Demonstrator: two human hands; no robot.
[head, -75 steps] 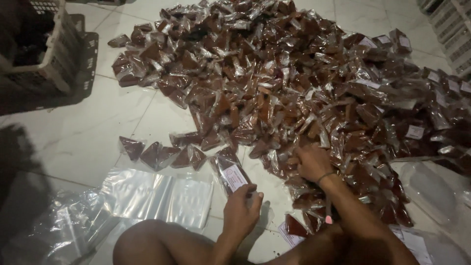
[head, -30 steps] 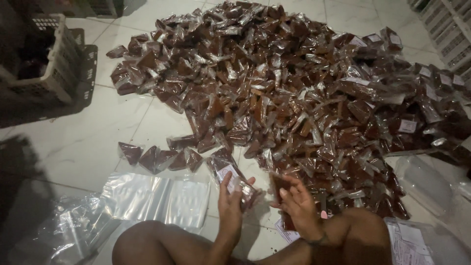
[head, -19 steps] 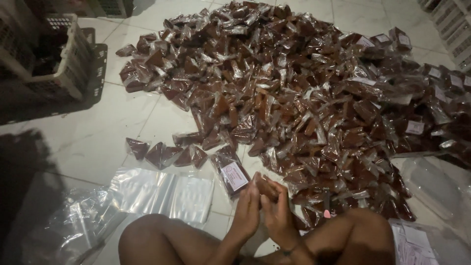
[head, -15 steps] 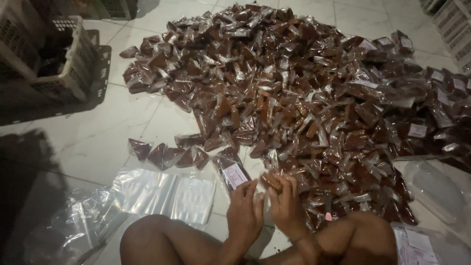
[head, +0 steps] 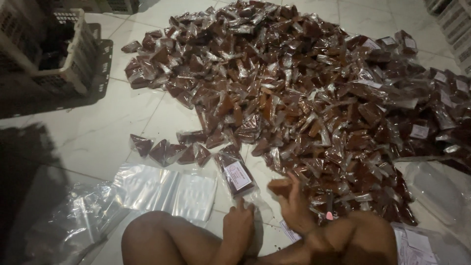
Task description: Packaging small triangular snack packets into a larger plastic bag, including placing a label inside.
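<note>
Bagging brown wedge (head: 280, 187) (right hand (head: 297, 208))

At my eleven o'clock a pale plastic crate (head: 66, 59) stands on the white tiled floor (head: 93, 142), with a dark slatted tray (head: 100, 68) just beside it. A row of small brown packets (head: 169, 151) lies apart from the heap at about ten o'clock. Below that row, flat clear empty bags (head: 167, 189) are spread out, and crumpled clear plastic (head: 73, 221) sits at my eight o'clock. At three o'clock lies a clear plastic sheet (head: 431, 189).
</note>
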